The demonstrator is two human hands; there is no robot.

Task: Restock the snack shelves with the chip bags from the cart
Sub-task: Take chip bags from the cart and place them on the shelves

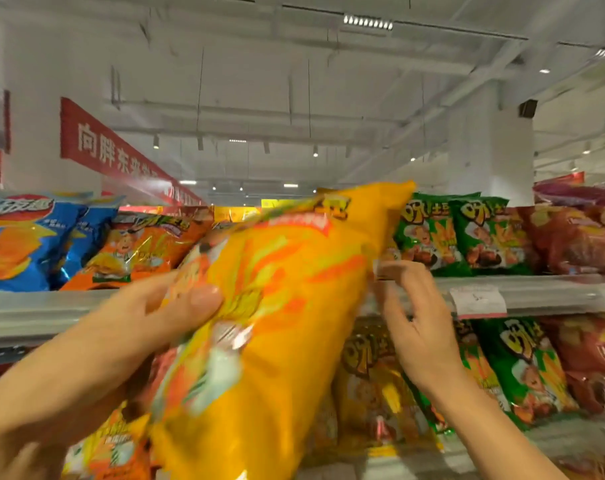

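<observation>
A large yellow chip bag (276, 323) fills the middle of the view, tilted, its top corner reaching over the top shelf (51, 306). My left hand (162, 313) grips its left side, thumb pressed on the front. My right hand (415, 323) is at the bag's right edge with fingers spread, touching its side near the shelf rim; whether it holds the bag is unclear. The bag is blurred by motion.
On the top shelf lie blue bags (20, 240), orange bags (138, 247), green bags (453, 233) and red bags (578, 240). The lower shelf holds yellow (373, 382), green (522, 368) and red bags (598, 358). A price tag (477, 301) hangs on the rim. A red banner (114, 150) hangs overhead.
</observation>
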